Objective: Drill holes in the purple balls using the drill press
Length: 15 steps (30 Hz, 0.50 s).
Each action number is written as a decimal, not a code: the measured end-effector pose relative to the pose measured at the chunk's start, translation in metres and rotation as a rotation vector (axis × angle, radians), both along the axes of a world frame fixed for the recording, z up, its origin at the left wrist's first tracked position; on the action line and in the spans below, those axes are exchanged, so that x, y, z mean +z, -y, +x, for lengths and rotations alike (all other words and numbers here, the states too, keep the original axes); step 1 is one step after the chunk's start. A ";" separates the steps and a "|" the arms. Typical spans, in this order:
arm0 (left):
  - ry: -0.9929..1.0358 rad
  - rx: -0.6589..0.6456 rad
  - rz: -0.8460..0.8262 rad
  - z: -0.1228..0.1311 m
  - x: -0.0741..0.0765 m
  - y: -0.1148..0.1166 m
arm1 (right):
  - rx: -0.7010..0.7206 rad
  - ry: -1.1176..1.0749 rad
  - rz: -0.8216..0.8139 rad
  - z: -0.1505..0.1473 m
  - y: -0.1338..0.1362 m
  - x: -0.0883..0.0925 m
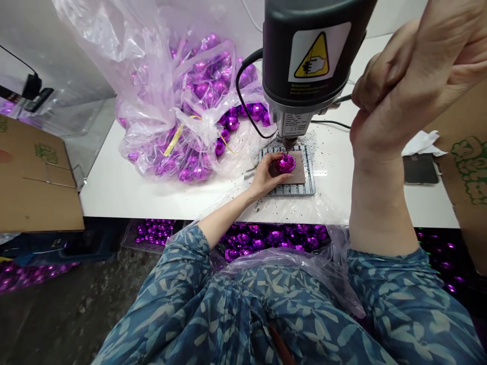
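Note:
My left hand [266, 175] grips a shiny purple ball [285, 162] and holds it on a brown pad [300, 172] that lies on the metal base plate [304, 188] of a bench drill. The drill's grey head [304, 56] hangs right above the ball, its bit touching the ball's top. My right hand [403, 86] is raised at the upper right, closed round the drill's thin lever [344, 99].
A clear plastic bag [182, 121] full of purple balls lies on the white table [114, 187] left of the drill. More purple balls fill a bag in my lap [274, 238]. Cardboard boxes stand at left [34, 182] and right [467, 167]. A phone [420, 169] lies at the right.

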<state>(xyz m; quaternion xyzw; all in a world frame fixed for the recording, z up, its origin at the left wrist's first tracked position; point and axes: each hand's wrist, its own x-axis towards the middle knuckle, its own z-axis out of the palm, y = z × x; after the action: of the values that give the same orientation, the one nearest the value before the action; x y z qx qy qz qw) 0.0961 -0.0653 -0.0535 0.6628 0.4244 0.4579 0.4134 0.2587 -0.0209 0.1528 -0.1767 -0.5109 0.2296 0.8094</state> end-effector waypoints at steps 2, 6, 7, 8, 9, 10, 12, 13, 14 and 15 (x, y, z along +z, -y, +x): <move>0.005 0.008 -0.020 0.001 -0.001 -0.001 | -0.001 -0.011 0.019 0.001 0.001 -0.001; 0.027 0.001 -0.045 0.002 0.000 -0.001 | -0.006 0.013 0.065 0.003 0.003 -0.006; 0.035 -0.003 -0.050 0.003 0.001 -0.001 | -0.011 0.027 0.075 0.003 0.006 -0.008; 0.042 -0.006 -0.053 0.003 0.001 0.000 | -0.025 0.035 0.082 0.002 0.009 -0.010; 0.047 -0.007 -0.052 0.003 0.001 0.001 | -0.047 0.032 0.086 0.002 0.013 -0.012; 0.054 -0.006 -0.046 0.003 0.002 0.001 | -0.070 0.026 0.084 0.000 0.018 -0.014; 0.064 -0.013 -0.032 0.003 0.001 0.001 | -0.099 0.008 0.071 -0.002 0.026 -0.017; 0.064 -0.018 -0.029 0.003 0.001 0.001 | -0.105 0.002 0.062 -0.003 0.030 -0.019; 0.060 -0.021 -0.027 0.003 0.000 0.000 | -0.108 0.000 0.052 -0.003 0.033 -0.020; 0.052 -0.020 -0.028 0.003 0.000 0.000 | -0.106 -0.006 0.051 -0.004 0.034 -0.022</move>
<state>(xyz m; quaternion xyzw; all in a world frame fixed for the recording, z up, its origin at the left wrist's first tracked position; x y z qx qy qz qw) 0.0989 -0.0651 -0.0538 0.6492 0.4132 0.4646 0.4381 0.2547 -0.0550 0.1307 -0.1821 -0.5039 0.1742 0.8262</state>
